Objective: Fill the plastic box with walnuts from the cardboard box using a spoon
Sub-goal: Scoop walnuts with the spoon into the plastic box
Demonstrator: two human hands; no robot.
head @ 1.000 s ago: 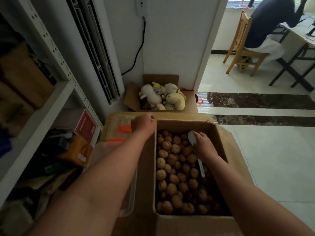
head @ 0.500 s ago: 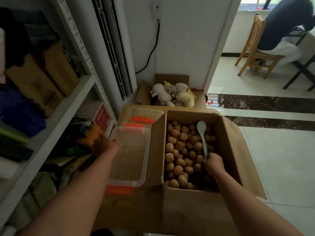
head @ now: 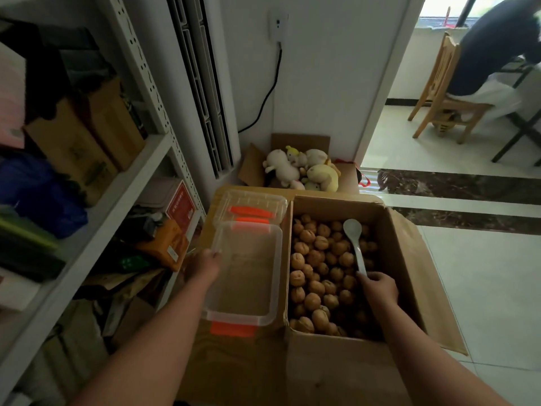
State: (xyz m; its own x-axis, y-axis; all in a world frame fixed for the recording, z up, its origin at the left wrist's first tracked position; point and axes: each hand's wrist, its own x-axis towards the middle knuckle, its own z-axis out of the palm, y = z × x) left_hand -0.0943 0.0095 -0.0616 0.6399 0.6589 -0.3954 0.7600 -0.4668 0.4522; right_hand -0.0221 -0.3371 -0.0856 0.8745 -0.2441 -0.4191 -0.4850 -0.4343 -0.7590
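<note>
An open cardboard box [head: 401,259] holds several walnuts [head: 316,259]. A white spoon [head: 354,241] lies over the nuts, bowl pointing away from me. My right hand [head: 377,288] grips the spoon's handle end inside the box. Left of the box, on a cardboard flap, sits an empty clear plastic box [head: 246,273] with orange latches. My left hand [head: 202,265] holds that container's left rim.
The container's clear lid [head: 248,205] with an orange latch lies just beyond it. A metal shelf [head: 87,230] with boxes stands at left. A carton of plush toys [head: 301,171] sits by the wall. A seated person on a wooden chair [head: 445,92] is far right.
My left hand came back from the far lid and drew the plastic box nearer, now holding its left rim. My right hand slid down to the spoon's handle end.
</note>
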